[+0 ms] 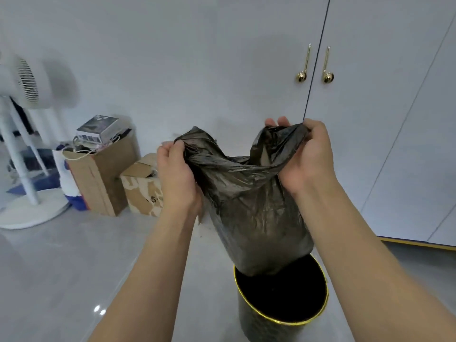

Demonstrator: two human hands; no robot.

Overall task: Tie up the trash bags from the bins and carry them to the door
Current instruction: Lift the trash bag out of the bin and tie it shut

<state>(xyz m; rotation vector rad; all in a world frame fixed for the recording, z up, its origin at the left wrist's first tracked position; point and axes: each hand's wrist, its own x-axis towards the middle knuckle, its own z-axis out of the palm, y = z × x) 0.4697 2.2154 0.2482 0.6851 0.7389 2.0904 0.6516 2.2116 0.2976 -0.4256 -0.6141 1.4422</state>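
Observation:
A black trash bag [254, 208] hangs in the air, lifted almost wholly out of a dark round bin with a gold rim [318, 312] on the floor below it. My left hand [175, 176] grips the bag's left top corner. My right hand [308, 156] grips the right top corner, its fingers curled over the plastic. The bag's mouth sags open between the two hands, and its bottom just touches the bin's opening.
White cabinet doors with gold handles [302, 75] stand behind the bin. Two cardboard boxes [103, 178] and a white bag sit against the wall at left. A white standing fan [27, 134] is at the far left. Grey tiled floor [74, 255] spreads in front.

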